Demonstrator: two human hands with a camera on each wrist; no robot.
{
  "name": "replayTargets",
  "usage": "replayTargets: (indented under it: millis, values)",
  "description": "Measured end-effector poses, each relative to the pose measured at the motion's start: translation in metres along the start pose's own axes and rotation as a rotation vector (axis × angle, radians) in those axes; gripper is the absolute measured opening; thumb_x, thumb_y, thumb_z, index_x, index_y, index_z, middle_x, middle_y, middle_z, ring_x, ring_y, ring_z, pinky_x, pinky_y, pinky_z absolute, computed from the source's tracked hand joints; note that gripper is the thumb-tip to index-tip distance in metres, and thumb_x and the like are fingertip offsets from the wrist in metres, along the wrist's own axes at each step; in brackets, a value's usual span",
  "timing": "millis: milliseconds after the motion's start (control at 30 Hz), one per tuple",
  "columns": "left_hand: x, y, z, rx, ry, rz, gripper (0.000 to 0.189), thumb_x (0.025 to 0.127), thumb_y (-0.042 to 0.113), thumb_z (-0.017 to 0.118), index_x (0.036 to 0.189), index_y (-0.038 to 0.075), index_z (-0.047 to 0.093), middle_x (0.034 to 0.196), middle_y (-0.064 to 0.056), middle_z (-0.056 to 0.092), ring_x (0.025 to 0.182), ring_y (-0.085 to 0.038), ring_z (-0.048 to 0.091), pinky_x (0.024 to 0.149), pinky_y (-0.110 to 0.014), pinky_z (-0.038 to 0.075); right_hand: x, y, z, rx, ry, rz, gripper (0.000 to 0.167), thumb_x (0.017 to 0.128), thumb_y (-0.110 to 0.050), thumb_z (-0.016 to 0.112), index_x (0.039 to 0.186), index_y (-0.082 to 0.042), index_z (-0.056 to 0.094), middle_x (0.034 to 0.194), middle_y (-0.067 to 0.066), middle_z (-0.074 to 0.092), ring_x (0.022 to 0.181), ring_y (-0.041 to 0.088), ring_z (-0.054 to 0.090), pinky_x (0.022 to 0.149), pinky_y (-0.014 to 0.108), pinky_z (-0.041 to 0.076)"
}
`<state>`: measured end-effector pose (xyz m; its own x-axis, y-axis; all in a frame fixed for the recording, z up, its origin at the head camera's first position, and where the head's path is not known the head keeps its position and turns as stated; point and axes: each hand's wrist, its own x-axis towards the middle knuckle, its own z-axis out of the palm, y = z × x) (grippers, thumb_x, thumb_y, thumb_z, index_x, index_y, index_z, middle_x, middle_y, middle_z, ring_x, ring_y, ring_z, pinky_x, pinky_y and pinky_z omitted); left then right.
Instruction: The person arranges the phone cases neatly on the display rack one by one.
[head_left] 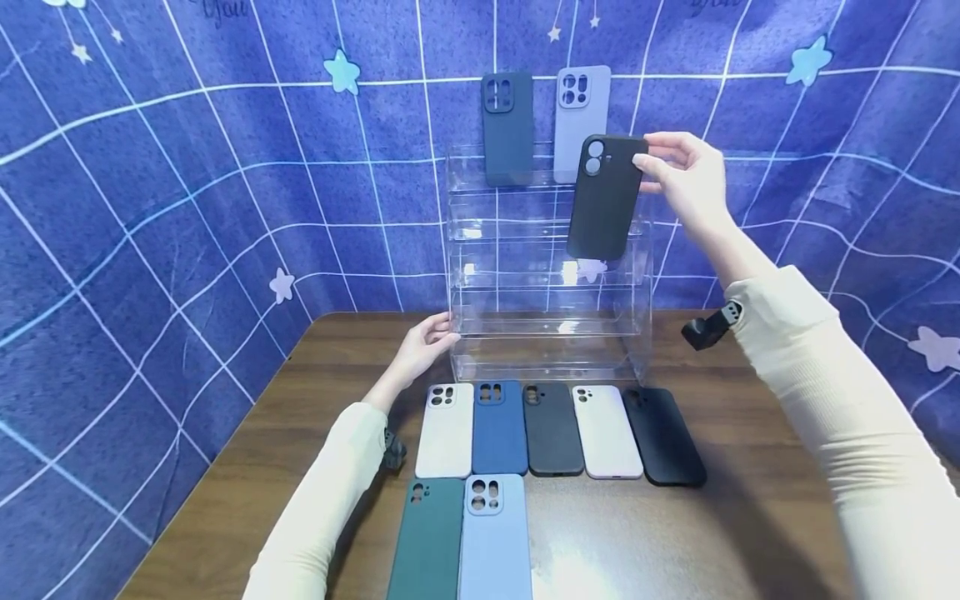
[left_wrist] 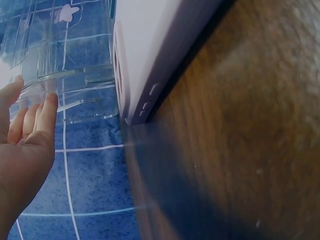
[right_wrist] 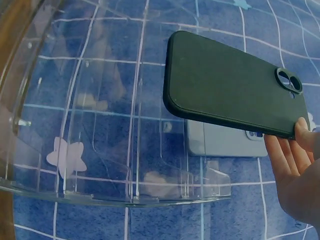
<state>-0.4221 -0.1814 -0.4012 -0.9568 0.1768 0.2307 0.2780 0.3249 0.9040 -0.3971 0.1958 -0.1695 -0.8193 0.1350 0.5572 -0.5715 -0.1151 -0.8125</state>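
My right hand [head_left: 692, 179] pinches the upper edge of a black phone case [head_left: 607, 200], thumb on its back face. The case hangs upright, slightly tilted, before the upper tiers of a clear tiered display rack [head_left: 551, 325]. On the rack's top tier stand a dark blue phone case [head_left: 507, 129] and a lavender phone case [head_left: 582, 117], the latter partly hidden by the black one. Low on the rack's left side, my left hand [head_left: 422, 350] grips the edge between thumb and fingers. The right wrist view shows the black case [right_wrist: 225, 85] in front of a pale case [right_wrist: 220, 139].
Before the rack, a row on the wooden table [head_left: 300, 417] holds white [head_left: 446, 433], blue [head_left: 500, 429], dark grey [head_left: 555, 433], pale lilac [head_left: 609, 433] and black [head_left: 666, 437] cases. Nearer lie green [head_left: 426, 542] and light blue [head_left: 495, 542] cases. A blue patterned cloth [head_left: 187, 167] hangs behind.
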Motion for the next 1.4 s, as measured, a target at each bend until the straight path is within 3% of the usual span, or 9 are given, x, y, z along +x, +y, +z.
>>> replayTargets:
  millis: [200, 333, 433, 633, 800, 1133, 1400]
  values:
    - [-0.005, 0.014, -0.003, -0.012, -0.026, -0.002, 0.056, 0.09, 0.015, 0.063, 0.138, -0.001, 0.041, 0.13, -0.026, 0.052, 0.117, -0.036, 0.055, 0.1, -0.042, 0.047, 0.012, 0.003, 0.007, -0.004, 0.064, -0.014, 0.021, 0.078, 0.006, 0.069, 0.096, -0.004, 0.066, 0.082, 0.001, 0.064, 0.066, 0.009, 0.065, 0.058, 0.02, 0.057]
    - [-0.005, 0.014, -0.003, 0.006, -0.027, 0.016, 0.056, 0.091, 0.015, 0.063, 0.139, -0.001, 0.04, 0.129, -0.026, 0.052, 0.117, -0.036, 0.055, 0.099, -0.041, 0.048, 0.021, 0.005, 0.011, -0.023, 0.103, -0.01, 0.021, 0.079, 0.006, 0.068, 0.096, -0.005, 0.065, 0.081, 0.0, 0.062, 0.066, 0.008, 0.063, 0.056, 0.018, 0.056]
    - [-0.001, 0.003, -0.004, 0.014, -0.015, 0.023, 0.057, 0.09, 0.018, 0.063, 0.139, 0.001, 0.04, 0.129, -0.025, 0.053, 0.117, -0.034, 0.056, 0.098, -0.038, 0.048, 0.027, 0.006, 0.014, -0.025, 0.127, -0.006, 0.02, 0.079, 0.006, 0.068, 0.094, -0.006, 0.064, 0.08, 0.0, 0.061, 0.065, 0.007, 0.062, 0.056, 0.018, 0.056]
    - [-0.003, 0.006, -0.005, 0.031, -0.006, 0.028, 0.055, 0.09, 0.017, 0.063, 0.138, 0.0, 0.041, 0.128, -0.025, 0.053, 0.115, -0.034, 0.057, 0.097, -0.039, 0.049, 0.038, 0.011, 0.021, -0.039, 0.17, -0.037, 0.02, 0.079, 0.007, 0.066, 0.093, -0.006, 0.063, 0.079, -0.001, 0.06, 0.063, 0.007, 0.062, 0.056, 0.018, 0.056]
    - [-0.006, 0.005, -0.007, 0.028, 0.01, 0.024, 0.054, 0.089, 0.017, 0.064, 0.137, 0.002, 0.043, 0.126, -0.022, 0.056, 0.114, -0.033, 0.057, 0.097, -0.04, 0.049, 0.046, 0.014, 0.027, -0.123, 0.199, -0.037, 0.019, 0.081, 0.005, 0.065, 0.096, -0.007, 0.062, 0.08, -0.004, 0.059, 0.065, 0.005, 0.06, 0.056, 0.015, 0.055]
    - [-0.006, 0.003, -0.003, 0.04, -0.01, 0.025, 0.055, 0.09, 0.018, 0.063, 0.138, 0.002, 0.042, 0.127, -0.021, 0.055, 0.115, -0.031, 0.057, 0.096, -0.036, 0.05, 0.061, 0.036, 0.027, -0.344, 0.198, -0.051, 0.024, 0.084, -0.004, 0.067, 0.107, -0.005, 0.063, 0.083, -0.009, 0.056, 0.067, -0.001, 0.059, 0.059, 0.013, 0.054]
    - [-0.005, 0.003, -0.001, 0.042, -0.009, 0.035, 0.054, 0.09, 0.018, 0.063, 0.138, 0.003, 0.042, 0.126, -0.021, 0.056, 0.113, -0.031, 0.058, 0.095, -0.038, 0.051, 0.067, 0.045, 0.027, -0.346, 0.169, -0.026, 0.021, 0.085, -0.004, 0.065, 0.105, -0.005, 0.064, 0.087, -0.006, 0.063, 0.07, 0.002, 0.062, 0.063, 0.014, 0.055]
